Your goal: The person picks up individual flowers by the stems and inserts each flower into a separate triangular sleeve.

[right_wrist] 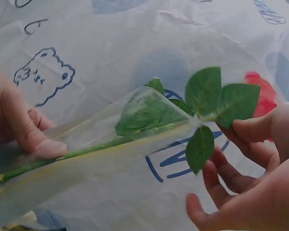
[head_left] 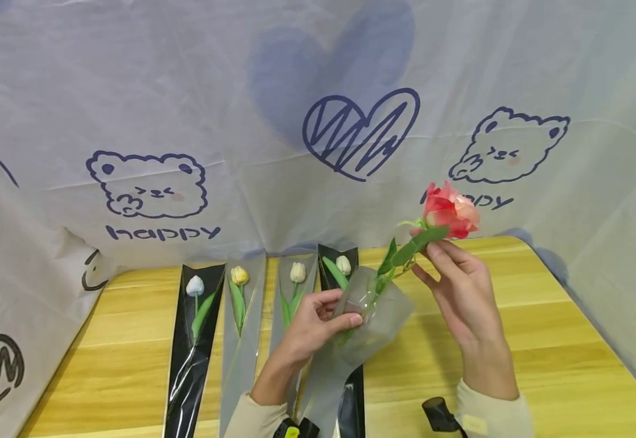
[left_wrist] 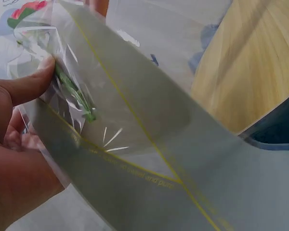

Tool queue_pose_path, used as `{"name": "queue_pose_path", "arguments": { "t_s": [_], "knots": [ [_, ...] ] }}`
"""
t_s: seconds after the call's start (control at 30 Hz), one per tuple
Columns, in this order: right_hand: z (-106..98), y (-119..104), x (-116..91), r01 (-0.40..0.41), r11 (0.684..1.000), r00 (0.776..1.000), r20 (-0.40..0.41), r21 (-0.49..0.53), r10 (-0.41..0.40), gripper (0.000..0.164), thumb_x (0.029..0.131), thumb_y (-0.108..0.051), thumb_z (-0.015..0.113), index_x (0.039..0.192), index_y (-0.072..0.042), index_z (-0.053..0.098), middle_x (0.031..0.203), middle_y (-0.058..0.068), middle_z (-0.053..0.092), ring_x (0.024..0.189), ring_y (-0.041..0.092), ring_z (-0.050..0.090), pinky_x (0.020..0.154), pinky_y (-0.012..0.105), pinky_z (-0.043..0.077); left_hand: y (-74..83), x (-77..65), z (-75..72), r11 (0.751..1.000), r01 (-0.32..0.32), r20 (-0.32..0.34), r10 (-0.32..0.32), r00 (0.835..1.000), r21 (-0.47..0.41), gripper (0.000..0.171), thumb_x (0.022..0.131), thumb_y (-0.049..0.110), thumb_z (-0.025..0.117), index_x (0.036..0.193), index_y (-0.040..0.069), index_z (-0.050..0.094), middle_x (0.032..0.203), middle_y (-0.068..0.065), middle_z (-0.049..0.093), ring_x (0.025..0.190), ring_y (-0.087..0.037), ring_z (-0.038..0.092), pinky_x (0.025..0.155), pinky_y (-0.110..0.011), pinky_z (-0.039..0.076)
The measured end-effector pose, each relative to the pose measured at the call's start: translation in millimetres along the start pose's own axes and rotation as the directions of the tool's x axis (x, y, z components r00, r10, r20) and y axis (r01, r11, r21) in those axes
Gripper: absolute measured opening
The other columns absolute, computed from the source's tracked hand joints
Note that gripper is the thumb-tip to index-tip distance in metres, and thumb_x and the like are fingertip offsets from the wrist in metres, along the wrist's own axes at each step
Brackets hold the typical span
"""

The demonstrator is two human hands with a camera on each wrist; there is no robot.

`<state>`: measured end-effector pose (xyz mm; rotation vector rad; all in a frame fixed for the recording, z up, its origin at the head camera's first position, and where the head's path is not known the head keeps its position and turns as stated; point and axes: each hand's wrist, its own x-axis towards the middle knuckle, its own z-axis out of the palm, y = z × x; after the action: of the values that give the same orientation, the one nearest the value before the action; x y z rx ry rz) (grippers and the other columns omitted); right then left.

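A pink-red rose with green leaves leans up to the right in the head view. Thumb and fingers of my right hand pinch its stem just below the bloom. The lower stem runs down inside a grey translucent flower sleeve with clear film on one face and gold lines. My left hand grips this sleeve near its mouth, thumb lying across the clear film over the stem. Part of the bloom is hidden by leaves and fingers in the right wrist view.
Wrapped tulips lie in a row on the wooden table: a pale blue one in a black sleeve, a yellow tulip, a cream tulip and a white tulip. A printed cloth hangs behind.
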<state>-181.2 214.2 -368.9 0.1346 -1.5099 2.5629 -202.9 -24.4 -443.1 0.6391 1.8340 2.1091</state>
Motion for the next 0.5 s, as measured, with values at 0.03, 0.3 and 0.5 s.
{"name": "queue_pose_path", "arguments": {
  "t_s": [0.03,0.3,0.5],
  "knots": [
    [-1.7,-0.3,0.3,-0.009,1.0,0.999,0.035,0.019,0.009,0.027,0.107,-0.009,0.055,0.127,-0.008,0.073,0.124,0.001,0.072,0.118,0.019,0.057,0.099,0.042,0.045,0.4,-0.4,-0.9,1.0,0.005,0.009,-0.004,1.0,-0.017,0.028,0.089,-0.004,0.075,0.114,-0.014,0.068,0.093,-0.008,0.076,0.078,-0.012,0.072,0.067,-0.023,0.056],
    [-8.9,-2.4,0.7,0.023,0.999,0.99,0.142,0.032,-0.027,0.034,0.106,-0.001,0.05,0.137,-0.004,0.065,0.131,0.009,0.068,0.123,0.025,0.059,0.099,0.04,0.048,2.4,-0.2,-2.0,0.998,0.054,0.034,-0.054,0.998,-0.018,0.033,0.088,-0.004,0.076,0.118,-0.014,0.067,0.094,-0.003,0.076,0.079,-0.012,0.071,0.068,-0.024,0.056],
    [-6.2,-2.8,-2.1,0.065,0.996,0.988,0.134,0.054,-0.072,0.035,0.102,0.009,0.052,0.131,-0.003,0.068,0.122,0.01,0.071,0.116,0.023,0.064,0.101,0.034,0.05,3.5,-1.2,-0.1,0.998,0.059,0.039,-0.058,0.998,-0.008,0.034,0.09,-0.002,0.076,0.12,-0.012,0.067,0.097,-0.005,0.075,0.082,-0.012,0.071,0.069,-0.024,0.056]
  ]
}}
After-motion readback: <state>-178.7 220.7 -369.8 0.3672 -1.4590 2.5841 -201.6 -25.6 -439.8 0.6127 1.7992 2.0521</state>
